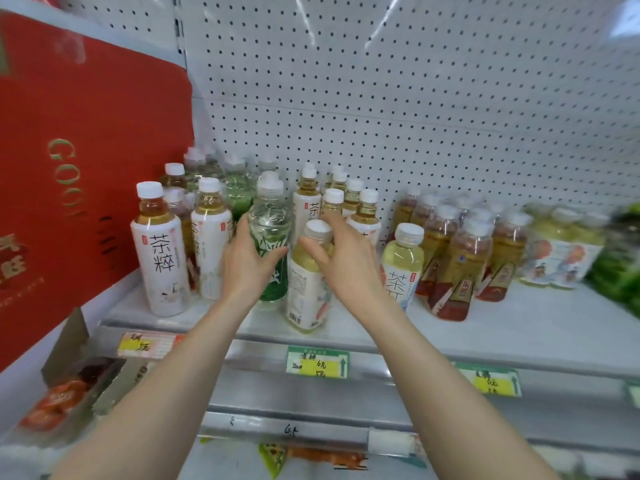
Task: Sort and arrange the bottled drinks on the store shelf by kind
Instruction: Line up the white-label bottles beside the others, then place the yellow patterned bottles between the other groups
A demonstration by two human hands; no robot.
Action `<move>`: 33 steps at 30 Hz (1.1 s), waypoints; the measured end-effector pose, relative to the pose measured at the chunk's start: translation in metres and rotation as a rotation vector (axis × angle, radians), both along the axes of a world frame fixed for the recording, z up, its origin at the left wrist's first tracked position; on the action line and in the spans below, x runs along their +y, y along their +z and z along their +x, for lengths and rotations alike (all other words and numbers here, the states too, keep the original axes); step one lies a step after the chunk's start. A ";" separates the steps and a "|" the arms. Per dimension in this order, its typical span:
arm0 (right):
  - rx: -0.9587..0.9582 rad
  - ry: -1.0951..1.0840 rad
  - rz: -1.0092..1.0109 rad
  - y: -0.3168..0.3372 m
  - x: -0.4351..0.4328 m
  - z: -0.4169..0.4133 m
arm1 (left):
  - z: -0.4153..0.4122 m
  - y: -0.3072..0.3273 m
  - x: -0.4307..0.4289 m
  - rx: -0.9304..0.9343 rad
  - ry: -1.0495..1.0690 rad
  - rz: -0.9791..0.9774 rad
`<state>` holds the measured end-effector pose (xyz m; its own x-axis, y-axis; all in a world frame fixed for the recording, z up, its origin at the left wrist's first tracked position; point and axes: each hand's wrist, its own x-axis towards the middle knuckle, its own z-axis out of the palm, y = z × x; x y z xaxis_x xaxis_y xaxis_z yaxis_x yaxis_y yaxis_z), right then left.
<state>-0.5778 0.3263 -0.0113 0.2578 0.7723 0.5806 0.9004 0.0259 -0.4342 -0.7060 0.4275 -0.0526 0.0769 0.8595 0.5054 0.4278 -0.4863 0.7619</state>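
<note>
Your left hand grasps the green-label bottle. Your right hand grasps the top of the pale yellow bottle just right of it. Both bottles are at the near middle of the shelf.

The shelf holds one green-label bottle, one blue-label bottle, one pale-yellow bottle in front with about three like it far right, at least seven white-label bottles and at least six brown tea bottles. Rear ranks are too blurred to tally. Also present are one red box, four price tags and two hands, the left hand and the right hand.
</note>
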 end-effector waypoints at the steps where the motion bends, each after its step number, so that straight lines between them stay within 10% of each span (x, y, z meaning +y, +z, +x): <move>1: 0.009 -0.011 0.009 -0.002 0.002 -0.001 | 0.000 0.000 0.002 0.010 -0.009 -0.009; 8: -0.004 -0.043 0.035 -0.009 0.004 0.001 | -0.003 -0.014 -0.051 -0.012 0.010 0.338; 14: -0.021 -0.270 0.447 -0.017 -0.039 0.049 | 0.016 -0.022 -0.065 0.075 -0.232 0.084; 22: 0.504 -0.140 -0.018 -0.046 -0.056 0.087 | 0.018 -0.021 -0.066 -0.071 -0.243 -0.042; 33: 0.718 -0.033 0.278 -0.029 -0.124 0.160 | 0.072 0.010 -0.119 -0.307 -0.382 -0.012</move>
<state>-0.4174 0.2018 -0.0399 0.6655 0.6076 0.4335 0.4021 0.1975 -0.8941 -0.6341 0.3082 -0.0428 0.2368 0.8045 0.5447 -0.0245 -0.5555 0.8312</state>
